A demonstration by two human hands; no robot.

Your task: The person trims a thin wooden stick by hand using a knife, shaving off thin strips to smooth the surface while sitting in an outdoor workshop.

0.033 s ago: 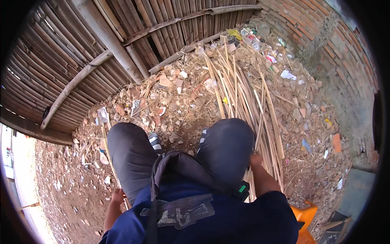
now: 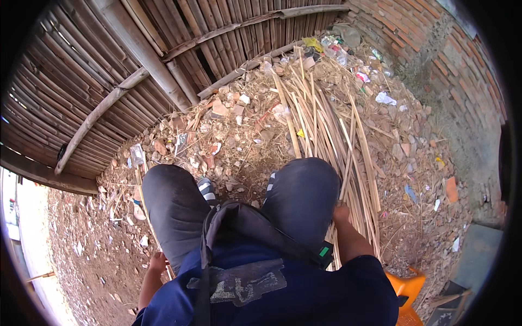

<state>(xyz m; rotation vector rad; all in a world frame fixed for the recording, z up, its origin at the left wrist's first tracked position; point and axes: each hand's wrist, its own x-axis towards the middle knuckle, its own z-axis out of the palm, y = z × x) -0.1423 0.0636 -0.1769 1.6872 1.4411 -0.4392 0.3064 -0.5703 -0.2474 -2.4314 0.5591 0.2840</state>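
My left hand (image 2: 157, 262) is low beside my left thigh, its fingers closed around a long thin bamboo strip (image 2: 148, 209). That strip runs forward along the outer side of my left leg, partly hidden by it. Beyond my right knee, my right hand (image 2: 341, 213) is closed at the edge of a pile of split bamboo strips (image 2: 326, 122). One pale strip (image 2: 345, 182) reaches down to its fingers, which the knee partly covers. The pile lies lengthwise on the ground, from ahead of me back past my right side.
A bamboo-slat wall (image 2: 119, 65) with thick poles rises ahead and left. A brick wall (image 2: 457, 70) stands at the right. Rubble and litter (image 2: 386, 99) cover the ground (image 2: 92, 244). An orange plastic chair (image 2: 408, 288) is close behind my right elbow.
A pale strip now slants up from my right hand at the pile's near edge. Both hands stay in almost the same places; the left one and its strip look unchanged.
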